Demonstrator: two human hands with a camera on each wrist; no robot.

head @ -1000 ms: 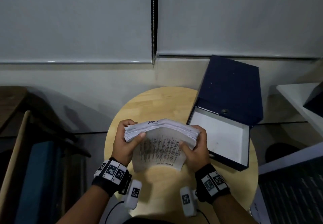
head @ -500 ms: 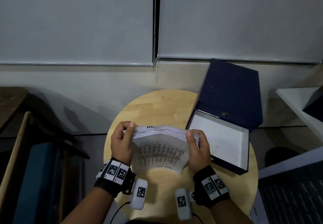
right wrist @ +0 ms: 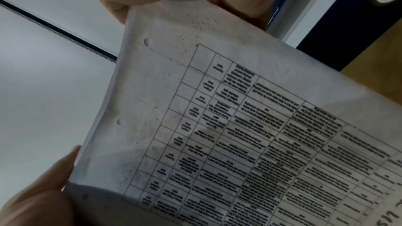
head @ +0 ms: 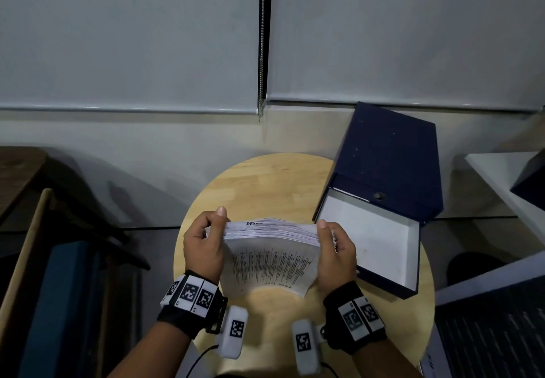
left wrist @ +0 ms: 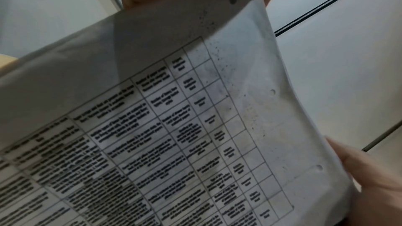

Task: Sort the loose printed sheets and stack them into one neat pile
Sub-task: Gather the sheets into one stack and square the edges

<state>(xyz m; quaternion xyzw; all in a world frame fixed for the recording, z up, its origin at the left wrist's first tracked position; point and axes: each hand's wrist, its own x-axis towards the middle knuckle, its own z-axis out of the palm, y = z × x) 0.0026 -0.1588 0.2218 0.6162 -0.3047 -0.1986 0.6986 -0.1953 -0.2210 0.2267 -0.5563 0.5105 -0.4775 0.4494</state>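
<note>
A thick stack of printed sheets (head: 269, 255) stands tilted on its lower edge on the round wooden table (head: 265, 183), its nearest page a printed table of text. My left hand (head: 203, 242) grips the stack's left side, thumb up at the top corner. My right hand (head: 334, 249) grips the right side, thumb on the top edge. In the left wrist view the punched, spotted page (left wrist: 195, 126) fills the frame, with a fingertip (left wrist: 369, 169) at its edge. The right wrist view shows the same page (right wrist: 239, 135) from the other side.
An open dark blue box file (head: 374, 239) with a white inside lies on the table's right part, its lid (head: 389, 159) leaning on the wall. A dark cabinet (head: 59, 289) stands at the left, a white shelf (head: 501, 177) at the right. Blinds cover the wall behind.
The stack has been tipped more upright and squeezed narrower between my hands. My left thumb has moved from the front page to the top left corner; my right thumb now sits on the top edge.
</note>
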